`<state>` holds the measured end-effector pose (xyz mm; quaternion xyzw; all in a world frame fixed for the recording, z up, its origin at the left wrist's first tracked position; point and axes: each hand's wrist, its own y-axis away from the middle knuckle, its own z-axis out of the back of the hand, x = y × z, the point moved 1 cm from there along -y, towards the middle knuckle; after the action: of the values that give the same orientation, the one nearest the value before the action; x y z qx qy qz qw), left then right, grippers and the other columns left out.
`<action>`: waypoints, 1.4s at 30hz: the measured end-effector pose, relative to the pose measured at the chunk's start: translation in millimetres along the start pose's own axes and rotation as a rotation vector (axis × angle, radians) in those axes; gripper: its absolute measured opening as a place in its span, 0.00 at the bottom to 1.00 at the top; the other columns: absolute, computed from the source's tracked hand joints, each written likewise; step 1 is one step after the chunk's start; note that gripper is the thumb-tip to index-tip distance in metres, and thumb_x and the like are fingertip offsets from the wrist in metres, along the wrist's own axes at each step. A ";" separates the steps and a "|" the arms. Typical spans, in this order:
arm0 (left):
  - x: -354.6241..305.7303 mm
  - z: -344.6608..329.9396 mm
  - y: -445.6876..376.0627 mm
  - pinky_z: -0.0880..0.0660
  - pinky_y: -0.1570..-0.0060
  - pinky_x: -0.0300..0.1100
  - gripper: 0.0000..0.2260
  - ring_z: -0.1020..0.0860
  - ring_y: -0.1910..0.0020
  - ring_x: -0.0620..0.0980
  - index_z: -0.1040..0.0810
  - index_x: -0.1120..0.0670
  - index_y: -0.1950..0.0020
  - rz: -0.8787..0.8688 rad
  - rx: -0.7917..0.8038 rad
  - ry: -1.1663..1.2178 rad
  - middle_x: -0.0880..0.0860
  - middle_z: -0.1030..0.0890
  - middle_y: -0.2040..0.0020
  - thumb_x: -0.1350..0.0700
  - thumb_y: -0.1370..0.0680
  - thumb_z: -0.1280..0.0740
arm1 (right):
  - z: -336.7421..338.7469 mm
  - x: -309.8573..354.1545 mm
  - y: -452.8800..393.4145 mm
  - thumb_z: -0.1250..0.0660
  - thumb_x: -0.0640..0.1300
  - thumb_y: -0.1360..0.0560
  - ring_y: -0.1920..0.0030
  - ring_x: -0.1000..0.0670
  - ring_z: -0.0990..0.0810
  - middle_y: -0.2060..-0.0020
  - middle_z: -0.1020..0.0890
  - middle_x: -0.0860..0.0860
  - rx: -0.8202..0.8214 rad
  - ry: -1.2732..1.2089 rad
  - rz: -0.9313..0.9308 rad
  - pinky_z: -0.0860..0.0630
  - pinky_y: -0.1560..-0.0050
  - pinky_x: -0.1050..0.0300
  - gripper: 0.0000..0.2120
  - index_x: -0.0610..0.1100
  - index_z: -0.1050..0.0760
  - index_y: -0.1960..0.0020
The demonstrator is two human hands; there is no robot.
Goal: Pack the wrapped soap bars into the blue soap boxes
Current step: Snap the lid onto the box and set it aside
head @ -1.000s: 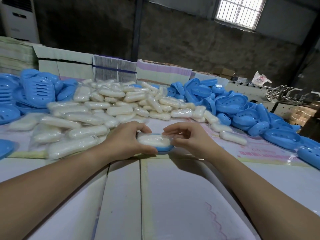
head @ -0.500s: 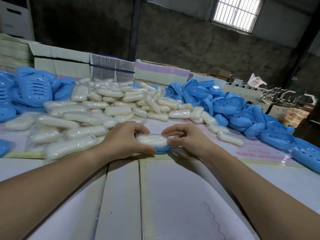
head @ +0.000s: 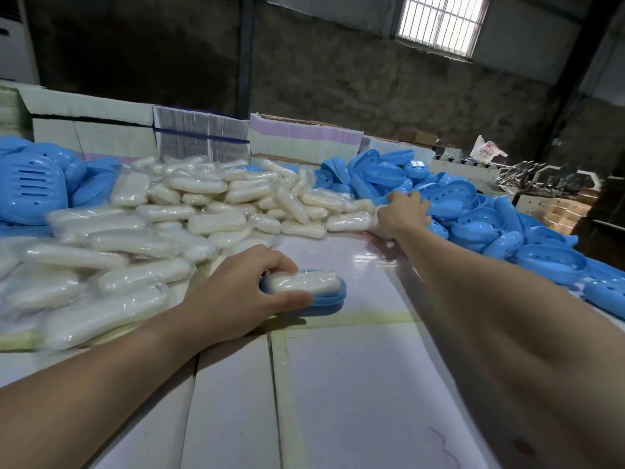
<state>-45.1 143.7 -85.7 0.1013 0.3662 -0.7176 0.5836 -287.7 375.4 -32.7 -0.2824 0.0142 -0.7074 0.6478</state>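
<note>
Soap bar (head: pixel 303 281) in box half (head: pixel 326 297) (soap pile (head: pixel 189 211) behind, boxes (head: pixel 473 218) right).

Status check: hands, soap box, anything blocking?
Left hand grips blue box half, wrapped soap bar seated inside. Right hand at blue box pile, grip unclear. Nothing blocking.

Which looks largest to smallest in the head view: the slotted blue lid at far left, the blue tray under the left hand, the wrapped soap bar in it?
1. Slotted blue lid.
2. Blue tray, partly covered by the left hand; it is nearer, so 1 and 2 are unsure.
3. Wrapped soap bar, clearly smallest.
</note>
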 end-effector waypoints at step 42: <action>-3.4 4.2 0.9 0.21 0.48 0.46 0.30 0.19 0.53 0.43 0.25 0.41 0.39 0.127 0.001 0.292 0.43 0.18 0.51 0.41 0.38 0.19 | 66.4 63.6 173.6 0.30 0.36 0.30 0.52 0.49 0.27 0.45 0.23 0.47 -0.201 0.035 1.202 0.34 0.66 0.56 0.26 0.50 0.26 0.33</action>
<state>-42.1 143.6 -81.1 0.2278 0.4395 -0.6572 0.5684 -102.4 311.7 -19.7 -0.2727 0.2484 -0.2176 0.9036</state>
